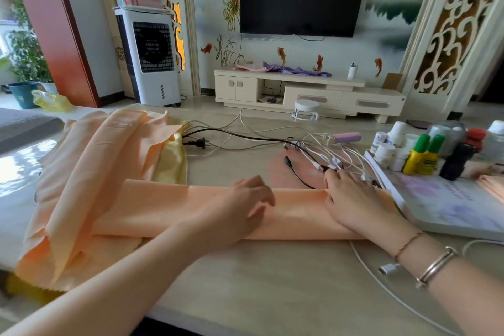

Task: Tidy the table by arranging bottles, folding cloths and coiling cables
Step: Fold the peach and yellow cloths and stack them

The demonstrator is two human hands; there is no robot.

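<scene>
A long folded strip of peach cloth (163,210) lies across the table in front of me. My left hand (242,199) rests on its middle with the fingers loosely curled. My right hand (354,199) lies flat on the strip's right end, fingers spread. More peach cloth (103,150) is heaped at the left, over a yellow cloth (174,161). A tangle of white and black cables (308,150) with a pink device (346,138) sprawls behind my hands. Several bottles (420,155) stand in a cluster at the right.
A white board or book (450,207) lies at the right under the bottles' front edge. A white cable with a plug (387,269) runs along the near right table edge. A black power plug (197,142) lies mid-table. TV, cabinet and air cooler stand beyond.
</scene>
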